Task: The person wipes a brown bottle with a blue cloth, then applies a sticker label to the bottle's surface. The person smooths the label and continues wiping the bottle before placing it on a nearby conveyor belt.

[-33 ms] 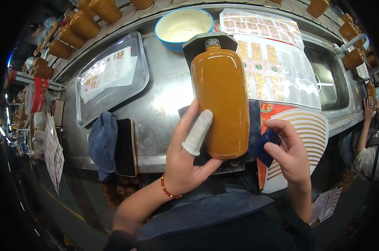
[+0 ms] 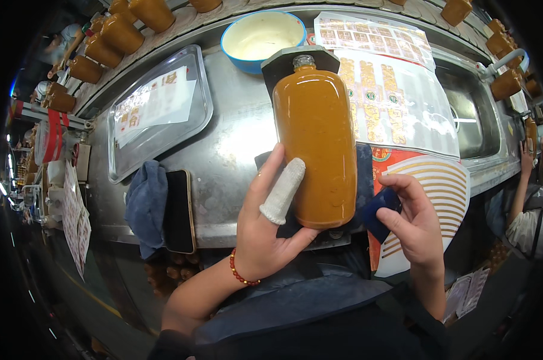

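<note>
Head view: we see two hands on a flat orange-brown bottle over a steel counter.

The left hand (image 2: pixel 265 231) is half open, cupping the bottle (image 2: pixel 315 144) from below at its near left edge, one finger in a white cloth cot (image 2: pixel 283 189) lying on its face. The right hand (image 2: pixel 414 222) pinches a dark blue cloth (image 2: pixel 378 211) against the bottle's near right corner. The bottle lies centre, cap pointing far. On the counter (image 2: pixel 235 138): blue bowl (image 2: pixel 262 37) far, metal tray (image 2: pixel 157 111) far left, label sheets (image 2: pixel 397 96) right, blue rag (image 2: pixel 145 204) and dark phone (image 2: pixel 178 211) near left.
</note>
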Available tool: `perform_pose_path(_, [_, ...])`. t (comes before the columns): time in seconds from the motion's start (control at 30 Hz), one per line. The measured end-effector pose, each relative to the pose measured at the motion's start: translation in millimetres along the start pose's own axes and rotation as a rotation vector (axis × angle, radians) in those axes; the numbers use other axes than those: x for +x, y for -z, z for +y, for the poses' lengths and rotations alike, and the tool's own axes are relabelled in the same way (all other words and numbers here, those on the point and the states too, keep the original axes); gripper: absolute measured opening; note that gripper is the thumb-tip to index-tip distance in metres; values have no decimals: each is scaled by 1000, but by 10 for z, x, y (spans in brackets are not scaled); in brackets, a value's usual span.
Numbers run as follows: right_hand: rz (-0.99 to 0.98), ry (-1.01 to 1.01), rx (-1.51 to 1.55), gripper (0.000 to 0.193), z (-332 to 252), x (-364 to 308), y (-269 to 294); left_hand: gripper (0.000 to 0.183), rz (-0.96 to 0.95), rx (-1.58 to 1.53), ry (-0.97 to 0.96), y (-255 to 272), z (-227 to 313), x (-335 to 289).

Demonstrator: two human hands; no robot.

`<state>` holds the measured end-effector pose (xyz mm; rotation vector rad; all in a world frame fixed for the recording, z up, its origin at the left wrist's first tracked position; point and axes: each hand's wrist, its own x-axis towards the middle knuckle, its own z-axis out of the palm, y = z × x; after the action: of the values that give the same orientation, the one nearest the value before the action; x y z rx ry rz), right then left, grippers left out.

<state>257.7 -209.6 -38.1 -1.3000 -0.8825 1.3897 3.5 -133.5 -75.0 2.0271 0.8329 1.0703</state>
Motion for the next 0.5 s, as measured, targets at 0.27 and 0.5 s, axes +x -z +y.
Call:
perform_pose_path(0.27, [-5,0,-113,40,-47,-103,-200,80,54,-51,71,10,20,2])
perform_pose_path(0.5, [-7,80,-144,39,-75,-88,-304,86,-54,98,-65,99,-10,33])
